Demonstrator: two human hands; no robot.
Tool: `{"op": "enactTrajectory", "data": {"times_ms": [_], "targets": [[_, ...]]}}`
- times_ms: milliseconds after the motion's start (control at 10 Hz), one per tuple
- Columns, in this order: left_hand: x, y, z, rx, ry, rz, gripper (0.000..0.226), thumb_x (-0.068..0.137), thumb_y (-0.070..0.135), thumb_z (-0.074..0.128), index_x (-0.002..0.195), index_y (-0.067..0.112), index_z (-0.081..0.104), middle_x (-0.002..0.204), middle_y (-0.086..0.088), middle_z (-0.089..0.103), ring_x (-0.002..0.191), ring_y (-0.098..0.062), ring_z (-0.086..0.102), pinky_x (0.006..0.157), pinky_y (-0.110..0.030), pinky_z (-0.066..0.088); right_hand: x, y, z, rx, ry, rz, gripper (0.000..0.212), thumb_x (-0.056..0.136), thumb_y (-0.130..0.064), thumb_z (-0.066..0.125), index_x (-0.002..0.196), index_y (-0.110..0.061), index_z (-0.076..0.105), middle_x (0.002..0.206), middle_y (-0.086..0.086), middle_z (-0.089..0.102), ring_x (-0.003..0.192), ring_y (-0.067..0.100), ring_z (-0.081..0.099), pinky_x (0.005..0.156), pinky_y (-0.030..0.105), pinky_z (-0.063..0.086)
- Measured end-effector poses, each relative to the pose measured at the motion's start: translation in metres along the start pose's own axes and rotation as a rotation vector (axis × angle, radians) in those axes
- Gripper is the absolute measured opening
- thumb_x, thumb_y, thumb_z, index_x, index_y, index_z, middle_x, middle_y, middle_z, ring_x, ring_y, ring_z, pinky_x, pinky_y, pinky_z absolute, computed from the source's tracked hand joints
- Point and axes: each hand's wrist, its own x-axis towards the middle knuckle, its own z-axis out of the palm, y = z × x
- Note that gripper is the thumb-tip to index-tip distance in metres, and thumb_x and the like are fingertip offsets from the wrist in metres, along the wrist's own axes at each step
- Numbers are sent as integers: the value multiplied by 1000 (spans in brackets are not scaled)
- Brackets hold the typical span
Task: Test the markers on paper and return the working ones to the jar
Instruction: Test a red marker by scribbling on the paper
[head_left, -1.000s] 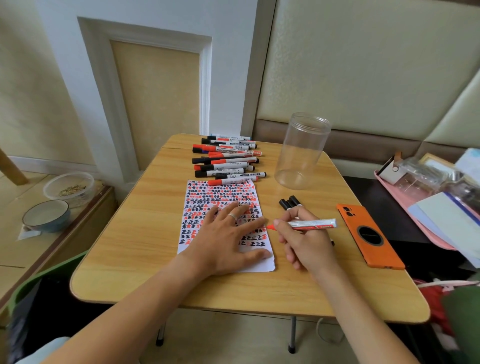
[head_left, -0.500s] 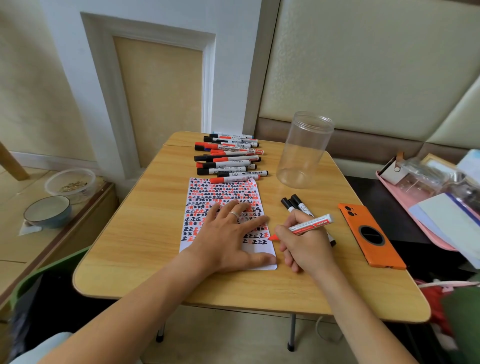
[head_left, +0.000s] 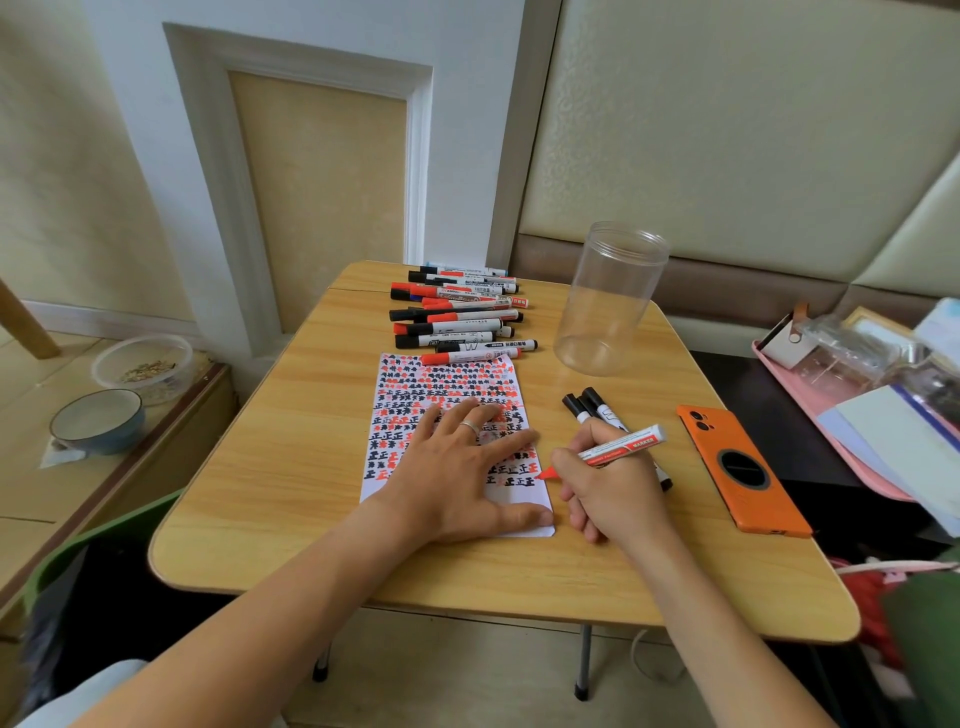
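Observation:
A white paper (head_left: 410, 395) covered in red and black marks lies in the middle of the wooden table (head_left: 291, 457). My left hand (head_left: 462, 467) presses flat on its lower half, fingers spread. My right hand (head_left: 608, 493) grips an uncapped red marker (head_left: 618, 447), whose tip touches the paper's right edge near the bottom rows. Two black-capped markers (head_left: 587, 402) lie just behind my right hand. A row of several red and black markers (head_left: 457, 317) sits at the paper's far end. The clear plastic jar (head_left: 608, 301) stands upright and empty at the back right.
An orange phone (head_left: 743, 473) lies face down at the table's right. A pink tray (head_left: 810, 395) with papers and clutter sits off the right edge. On a low shelf to the left are a blue bowl (head_left: 96, 421) and a clear container (head_left: 143, 364).
My right hand tilted the red marker and lowered its tip from above the table onto the paper's right edge. My left hand stayed pressed on the sheet.

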Motion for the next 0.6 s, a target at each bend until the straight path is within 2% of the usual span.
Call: {"op": "enactTrajectory", "data": {"times_ms": [600], "targets": [[1,-1,0,-13,-7,6,102,65,101,18,156,55,14,168,6,13,155,-19,0,125,-55,-1,0,-2,-1,-22,-9,19,15,91,-14,66,83,-9,55,55,8,61,38,23,50,35,24,36]]}}
